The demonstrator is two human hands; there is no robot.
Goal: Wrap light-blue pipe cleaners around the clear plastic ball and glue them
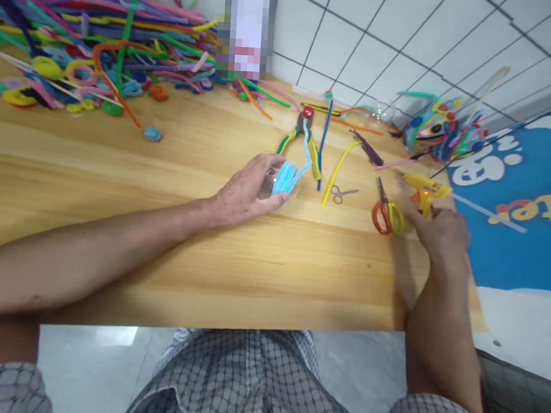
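My left hand (253, 193) is closed around a clear plastic ball (294, 197) on the wooden table. Light blue pipe cleaner (285, 177) is wound on the ball, and its loose end runs up toward a red round piece (309, 113). That piece rests by the jaws of green-and-yellow pliers (285, 142). At the right, my right hand (443, 231) grips a yellow hot glue gun (426, 188) with a glue stick (492, 213) jutting from its back; the hand is slightly blurred. Scissors with red and yellow handles (383, 217) lie just left of it.
Small grey scissors (338, 195), a yellow pipe cleaner (339, 170) and a blue one (325, 138) lie mid-table. Many coloured pipe cleaners (128, 29) are heaped at the back left. A decorated clear ball (429, 131) stands back right, against the tiled wall (358, 44).
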